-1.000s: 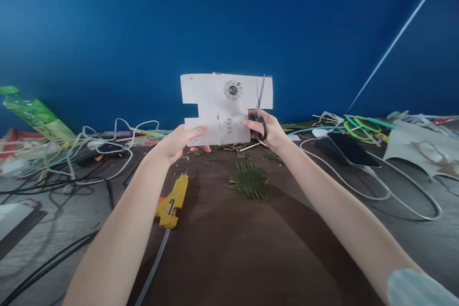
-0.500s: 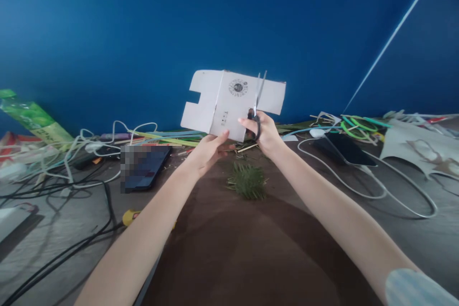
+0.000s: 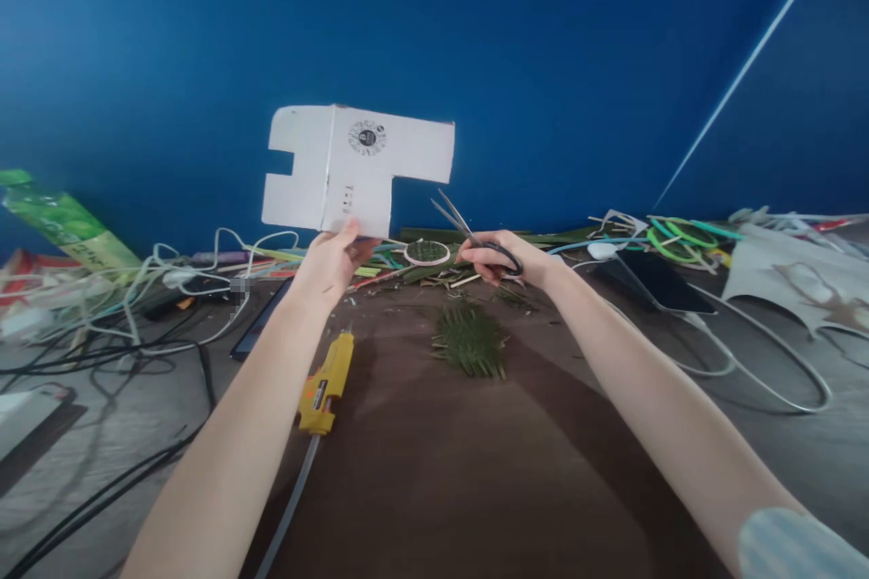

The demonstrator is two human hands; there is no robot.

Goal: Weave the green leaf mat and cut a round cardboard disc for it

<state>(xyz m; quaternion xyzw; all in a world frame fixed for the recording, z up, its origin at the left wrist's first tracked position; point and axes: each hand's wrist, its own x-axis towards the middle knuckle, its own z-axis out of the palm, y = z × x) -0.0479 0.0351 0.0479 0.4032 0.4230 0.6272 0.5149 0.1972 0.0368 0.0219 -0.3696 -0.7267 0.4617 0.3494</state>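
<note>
A white piece of cardboard (image 3: 367, 185) with printed marks, a fold line and cut notches is held up by its lower edge in my left hand (image 3: 334, 258). My right hand (image 3: 499, 258) grips the dark handles of a pair of scissors (image 3: 456, 219). Their blades point up and left, slightly apart, just off the cardboard's lower right side. On the brown table between my arms lies a woven green leaf piece (image 3: 470, 339). A small round hoop (image 3: 426, 252) filled with green rests behind it, between my hands.
A yellow glue gun (image 3: 327, 384) with a glue stick lies beside my left forearm. Tangled white cables (image 3: 146, 289) and a green bottle (image 3: 68, 222) are at left. A phone (image 3: 655, 280) on a cable and a torn white sheet (image 3: 801, 276) are at right. Behind rises a blue wall (image 3: 434, 36).
My left hand has moved left with the cardboard, away from the scissors. My right hand has lowered and tilted the scissors to the left. The glue gun and round hoop now show.
</note>
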